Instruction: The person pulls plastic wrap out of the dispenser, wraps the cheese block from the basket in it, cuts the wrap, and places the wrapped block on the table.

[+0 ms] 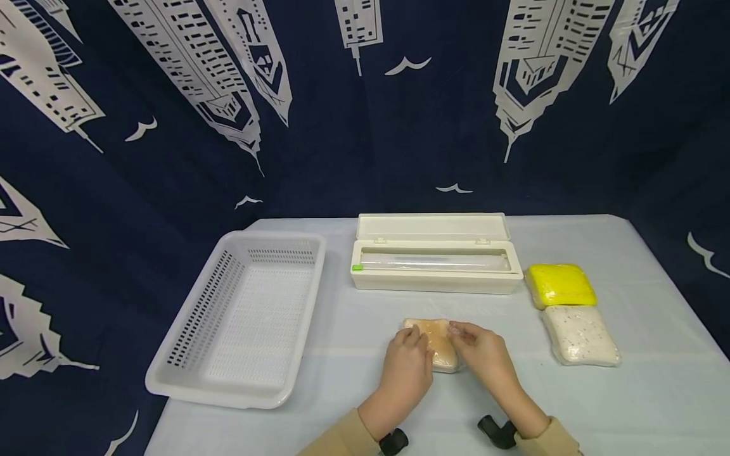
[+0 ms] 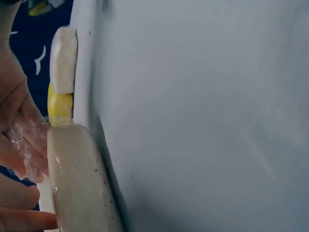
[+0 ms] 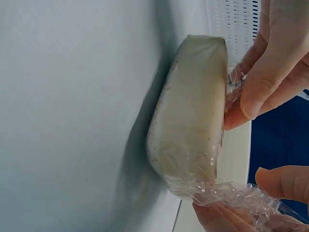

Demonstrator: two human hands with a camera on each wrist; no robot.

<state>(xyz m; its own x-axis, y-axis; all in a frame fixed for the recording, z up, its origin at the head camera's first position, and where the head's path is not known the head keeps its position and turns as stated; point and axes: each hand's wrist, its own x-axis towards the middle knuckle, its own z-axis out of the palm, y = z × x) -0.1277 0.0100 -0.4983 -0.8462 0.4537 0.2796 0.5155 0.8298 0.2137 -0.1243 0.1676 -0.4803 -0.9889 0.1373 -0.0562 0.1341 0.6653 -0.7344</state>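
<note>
A block [image 1: 436,339] with a tan top and pale, speckled sides lies on the table, wrapped in clear plastic wrap [image 3: 236,193]. At its left end my left hand [image 1: 406,370] bends its fingers over the top. Thumb and fingertips of that hand [image 3: 270,72] pinch crinkled wrap at the block's upper edge in the right wrist view. My right hand [image 1: 485,354] is at the other end, its thumb and fingers about a loose, bunched flap. Through the left wrist view, wrap covers part of the right hand's fingers [image 2: 29,130].
Behind the hands stands a cream wrap dispenser [image 1: 436,282], lid raised, a clear roll inside and a green tab at its left. A white perforated basket [image 1: 305,316] sits at left. On the right lie a yellow wrapped block [image 1: 561,285] and a white speckled one [image 1: 582,335].
</note>
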